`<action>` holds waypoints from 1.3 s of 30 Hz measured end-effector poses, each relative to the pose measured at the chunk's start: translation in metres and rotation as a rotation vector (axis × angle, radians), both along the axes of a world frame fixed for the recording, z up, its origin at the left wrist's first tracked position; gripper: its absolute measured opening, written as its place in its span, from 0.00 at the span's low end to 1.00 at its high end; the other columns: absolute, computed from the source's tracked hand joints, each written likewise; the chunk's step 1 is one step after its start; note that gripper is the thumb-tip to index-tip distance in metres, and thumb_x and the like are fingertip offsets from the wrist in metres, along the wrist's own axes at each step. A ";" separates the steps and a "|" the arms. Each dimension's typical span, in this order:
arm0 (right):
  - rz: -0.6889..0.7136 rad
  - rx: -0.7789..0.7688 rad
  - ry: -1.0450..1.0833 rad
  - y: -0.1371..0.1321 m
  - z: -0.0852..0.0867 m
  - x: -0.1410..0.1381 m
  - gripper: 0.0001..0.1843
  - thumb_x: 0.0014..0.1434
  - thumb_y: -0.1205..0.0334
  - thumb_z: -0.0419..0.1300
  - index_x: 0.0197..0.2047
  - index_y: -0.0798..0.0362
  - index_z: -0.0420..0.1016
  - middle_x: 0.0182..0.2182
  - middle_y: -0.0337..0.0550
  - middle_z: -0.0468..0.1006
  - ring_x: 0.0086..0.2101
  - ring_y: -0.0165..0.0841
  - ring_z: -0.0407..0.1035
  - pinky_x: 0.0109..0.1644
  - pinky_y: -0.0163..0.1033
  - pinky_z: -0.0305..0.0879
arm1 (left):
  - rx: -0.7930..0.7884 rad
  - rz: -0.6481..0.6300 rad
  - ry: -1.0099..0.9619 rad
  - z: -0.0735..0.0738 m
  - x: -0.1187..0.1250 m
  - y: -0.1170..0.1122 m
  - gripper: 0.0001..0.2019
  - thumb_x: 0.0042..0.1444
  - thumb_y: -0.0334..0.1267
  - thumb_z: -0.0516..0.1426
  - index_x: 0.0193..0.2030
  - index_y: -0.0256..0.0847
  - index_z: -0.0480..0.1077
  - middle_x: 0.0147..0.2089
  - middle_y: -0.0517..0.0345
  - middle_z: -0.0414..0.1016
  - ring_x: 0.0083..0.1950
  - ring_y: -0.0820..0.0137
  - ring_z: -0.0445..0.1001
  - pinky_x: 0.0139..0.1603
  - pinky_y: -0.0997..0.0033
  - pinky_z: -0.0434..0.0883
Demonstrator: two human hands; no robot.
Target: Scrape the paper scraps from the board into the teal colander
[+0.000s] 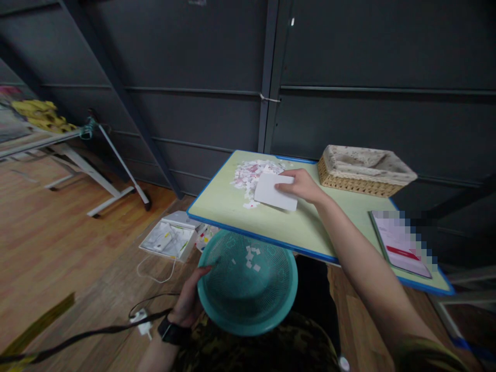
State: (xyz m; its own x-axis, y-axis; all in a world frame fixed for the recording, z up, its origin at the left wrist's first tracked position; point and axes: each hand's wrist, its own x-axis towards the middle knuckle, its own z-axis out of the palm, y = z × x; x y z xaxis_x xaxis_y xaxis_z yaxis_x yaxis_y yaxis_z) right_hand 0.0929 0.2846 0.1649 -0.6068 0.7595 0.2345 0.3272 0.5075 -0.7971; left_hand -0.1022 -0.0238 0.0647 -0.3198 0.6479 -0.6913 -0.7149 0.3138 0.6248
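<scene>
My left hand [190,299] grips the rim of a teal mesh basin [248,294], held below the table's near edge; several white paper scraps lie inside it. My right hand [302,186] reaches over the green table [240,217] and pinches a white card [276,192] that rests on the tabletop. Just beyond the card sits a pile of small white and pink paper scraps [253,173], touching the card's far edge.
A wicker basket with cloth lining [364,170] stands at the table's back right. A clipboard with paper [399,243] lies at the right. On the wood floor are a white box [170,237], cables and a metal stand [112,170]. A dark wall rises behind.
</scene>
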 end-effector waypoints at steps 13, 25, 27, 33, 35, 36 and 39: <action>0.043 -0.078 0.046 0.003 -0.006 0.001 0.18 0.44 0.55 0.66 0.36 0.59 0.81 0.32 0.46 0.80 0.28 0.34 0.70 0.29 0.37 0.63 | 0.044 -0.025 0.008 0.001 0.000 0.000 0.08 0.53 0.35 0.62 0.39 0.35 0.79 0.32 0.53 0.85 0.32 0.63 0.82 0.46 0.63 0.75; 0.083 -0.038 -0.004 -0.004 -0.008 -0.004 0.16 0.46 0.56 0.64 0.35 0.59 0.80 0.29 0.45 0.78 0.28 0.34 0.69 0.30 0.37 0.62 | 0.029 -0.012 0.020 0.006 0.002 0.002 0.08 0.54 0.33 0.60 0.39 0.35 0.78 0.33 0.52 0.85 0.32 0.62 0.82 0.42 0.64 0.75; 0.079 -0.049 0.002 -0.002 -0.007 -0.003 0.16 0.46 0.56 0.64 0.36 0.59 0.81 0.30 0.45 0.78 0.28 0.34 0.69 0.30 0.37 0.62 | 0.026 -0.002 0.028 0.006 0.003 0.002 0.08 0.56 0.32 0.59 0.40 0.35 0.78 0.31 0.53 0.85 0.32 0.63 0.82 0.44 0.64 0.75; 0.050 -0.055 -0.017 0.002 -0.007 -0.001 0.17 0.45 0.56 0.65 0.35 0.60 0.80 0.30 0.45 0.79 0.28 0.33 0.68 0.29 0.37 0.61 | 0.021 -0.008 0.026 0.004 0.002 0.001 0.07 0.55 0.33 0.59 0.39 0.35 0.78 0.30 0.54 0.84 0.30 0.64 0.81 0.45 0.64 0.75; 0.087 -0.079 -0.018 0.003 -0.009 -0.001 0.17 0.45 0.56 0.65 0.36 0.59 0.80 0.29 0.44 0.78 0.27 0.33 0.68 0.29 0.36 0.61 | 0.026 -0.015 0.026 0.004 0.002 0.001 0.08 0.54 0.33 0.60 0.40 0.35 0.78 0.31 0.53 0.85 0.33 0.62 0.82 0.45 0.63 0.75; 0.097 -0.080 -0.014 0.003 -0.009 0.000 0.17 0.45 0.56 0.65 0.36 0.59 0.80 0.29 0.44 0.78 0.27 0.33 0.68 0.29 0.36 0.61 | 0.027 -0.018 0.031 0.004 0.002 0.001 0.09 0.54 0.33 0.60 0.41 0.35 0.78 0.31 0.53 0.85 0.34 0.61 0.82 0.45 0.63 0.75; 0.099 -0.055 0.000 0.004 -0.010 0.000 0.17 0.46 0.56 0.65 0.36 0.59 0.80 0.30 0.45 0.78 0.28 0.33 0.68 0.29 0.36 0.61 | 0.024 -0.021 0.041 0.004 0.002 0.001 0.09 0.53 0.34 0.61 0.40 0.35 0.78 0.31 0.52 0.85 0.36 0.60 0.83 0.45 0.63 0.75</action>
State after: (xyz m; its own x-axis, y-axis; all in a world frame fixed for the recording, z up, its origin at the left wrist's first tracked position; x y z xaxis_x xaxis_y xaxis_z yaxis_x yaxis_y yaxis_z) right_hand 0.0929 0.2888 0.1546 -0.6791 0.7078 0.1946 0.2775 0.4930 -0.8246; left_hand -0.1007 -0.0230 0.0683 -0.3334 0.6714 -0.6618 -0.6819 0.3130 0.6611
